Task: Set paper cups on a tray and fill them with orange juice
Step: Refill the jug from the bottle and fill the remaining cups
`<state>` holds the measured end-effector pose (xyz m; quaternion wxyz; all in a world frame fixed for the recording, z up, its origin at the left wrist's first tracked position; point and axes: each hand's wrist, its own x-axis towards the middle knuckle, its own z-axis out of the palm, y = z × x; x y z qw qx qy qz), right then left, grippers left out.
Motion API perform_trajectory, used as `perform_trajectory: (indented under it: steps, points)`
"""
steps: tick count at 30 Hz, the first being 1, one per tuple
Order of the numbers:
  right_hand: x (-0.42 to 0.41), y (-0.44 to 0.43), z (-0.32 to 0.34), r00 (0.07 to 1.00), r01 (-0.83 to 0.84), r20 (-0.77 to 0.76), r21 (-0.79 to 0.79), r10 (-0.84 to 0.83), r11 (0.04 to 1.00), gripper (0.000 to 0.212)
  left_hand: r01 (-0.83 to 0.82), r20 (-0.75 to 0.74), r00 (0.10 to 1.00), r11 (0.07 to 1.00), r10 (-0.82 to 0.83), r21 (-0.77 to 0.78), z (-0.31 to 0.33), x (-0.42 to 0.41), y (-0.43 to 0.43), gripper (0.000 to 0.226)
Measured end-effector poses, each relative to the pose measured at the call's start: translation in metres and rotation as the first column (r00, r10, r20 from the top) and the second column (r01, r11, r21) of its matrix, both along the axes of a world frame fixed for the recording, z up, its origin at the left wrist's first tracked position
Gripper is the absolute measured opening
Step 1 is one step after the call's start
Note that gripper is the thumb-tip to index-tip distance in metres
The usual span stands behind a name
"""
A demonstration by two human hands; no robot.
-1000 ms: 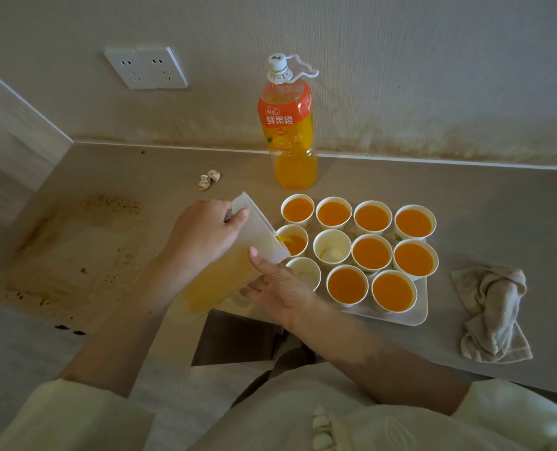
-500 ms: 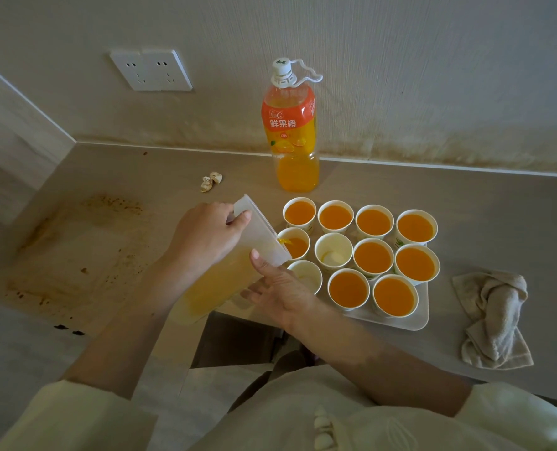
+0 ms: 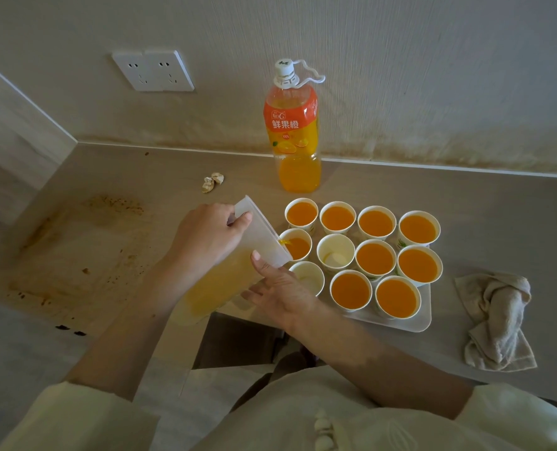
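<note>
A white tray [image 3: 422, 322] on the counter carries several paper cups in rows. Most are full of orange juice, like the cup [image 3: 397, 296] at the front right. My left hand [image 3: 209, 239] grips a translucent pitcher [image 3: 225, 275] of juice, tilted to the right. My right hand [image 3: 278, 292] holds the pitcher's lower side, thumb on its wall. A thin stream of juice runs from the spout into the leftmost cup of the middle row [image 3: 298, 247], which is partly full. The middle-row cup [image 3: 335, 252] beside it and the front-left cup [image 3: 309, 276] look white inside.
An orange juice bottle [image 3: 293, 138] with a white cap stands by the wall behind the tray. A crumpled beige cloth [image 3: 495, 320] lies right of the tray. Small crumpled scraps [image 3: 212, 182] lie left of the bottle. The counter's left part is stained. A wall socket [image 3: 153, 71] is above.
The juice level in the leftmost middle-row cup has risen a little as the pitcher keeps pouring. Both hands stay in the same hold.
</note>
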<state>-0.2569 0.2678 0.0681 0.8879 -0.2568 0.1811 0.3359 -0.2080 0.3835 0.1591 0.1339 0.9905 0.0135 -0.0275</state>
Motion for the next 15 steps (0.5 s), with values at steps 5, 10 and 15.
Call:
perform_trajectory:
  steps: [5, 10, 15]
  points:
    - [-0.0005, 0.001, -0.0014, 1.0, -0.001, 0.003, 0.002, 0.001, 1.0, 0.062, 0.004, 0.005, 1.0, 1.0, -0.004, 0.0, 0.0011, 0.0001, -0.0011, 0.047]
    - [0.0002, 0.0006, -0.0035, 1.0, 0.002, 0.022, 0.007, -0.002, 1.0, 0.064, 0.011, 0.007, 1.0, 1.0, -0.011, 0.001, 0.0017, 0.0003, -0.0011, 0.047]
    - [0.0005, 0.0018, -0.0047, 1.0, 0.001, 0.024, 0.001, -0.001, 1.0, 0.067, 0.007, 0.0, 1.0, 1.0, -0.007, -0.015, 0.0006, 0.0002, -0.0007, 0.046]
